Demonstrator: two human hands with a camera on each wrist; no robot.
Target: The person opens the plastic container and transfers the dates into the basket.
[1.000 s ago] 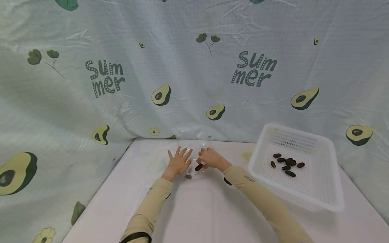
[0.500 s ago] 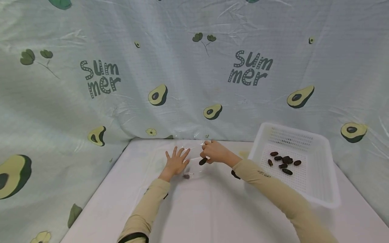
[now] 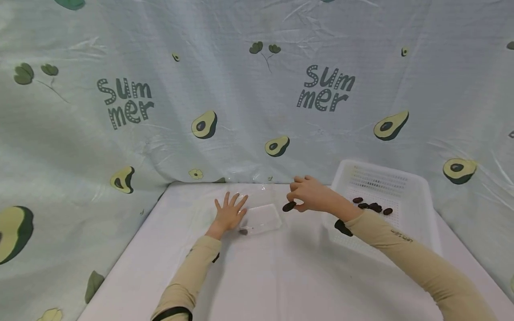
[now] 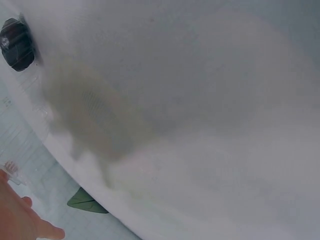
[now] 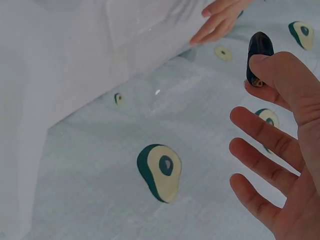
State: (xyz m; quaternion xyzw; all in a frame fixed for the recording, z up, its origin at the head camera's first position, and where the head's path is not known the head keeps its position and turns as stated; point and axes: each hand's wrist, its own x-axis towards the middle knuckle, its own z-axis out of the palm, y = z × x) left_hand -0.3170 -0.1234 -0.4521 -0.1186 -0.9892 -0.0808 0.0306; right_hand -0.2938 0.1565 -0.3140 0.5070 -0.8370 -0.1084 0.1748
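Observation:
My right hand (image 3: 315, 195) pinches a dark, shiny date (image 3: 289, 206) between thumb and forefinger. In the right wrist view the other fingers stand apart from the date (image 5: 261, 59). The right hand hangs between a clear plastic box (image 3: 263, 219) and a white basket. My left hand (image 3: 228, 217) lies with spread fingers at the box's left edge. Another date (image 3: 243, 232) sits in the near left corner of the clear box; it also shows, as a dark lump, in the left wrist view, where part of the left hand (image 4: 20, 215) appears.
The white perforated basket (image 3: 430, 209) stands on the right with several dates (image 3: 375, 207) in it, partly hidden by the right arm. A printed plastic sheet (image 3: 233, 80) hangs behind the white table (image 3: 249, 281).
My right hand, pinching the date, has moved up and right, away from the clear box toward the basket. The left hand has stayed at the box. The head view has shifted slightly.

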